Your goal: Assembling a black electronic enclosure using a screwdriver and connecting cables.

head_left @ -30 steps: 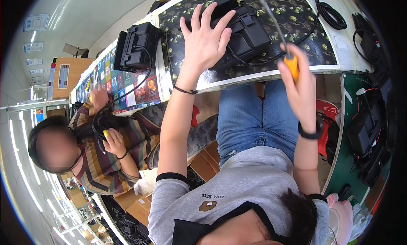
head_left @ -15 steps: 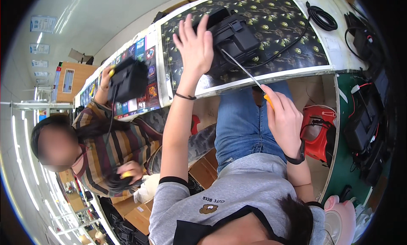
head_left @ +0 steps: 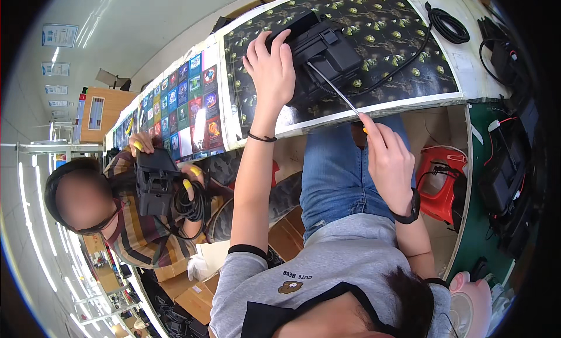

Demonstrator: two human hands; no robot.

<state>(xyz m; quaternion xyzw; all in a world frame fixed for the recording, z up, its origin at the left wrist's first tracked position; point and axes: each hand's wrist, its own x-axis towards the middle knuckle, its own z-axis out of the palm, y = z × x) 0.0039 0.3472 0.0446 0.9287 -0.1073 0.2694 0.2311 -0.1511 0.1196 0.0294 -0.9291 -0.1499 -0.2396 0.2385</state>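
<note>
Grip: left hand (head_left: 270, 66) flat on black box (head_left: 321, 54), right hand (head_left: 388, 160) clasping screwdriver (head_left: 333, 89); driving a screw, needs steady tip.

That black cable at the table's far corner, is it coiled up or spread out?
Coiled: the black cable lies in a tight loop on the table, one strand running to the black device.
</note>
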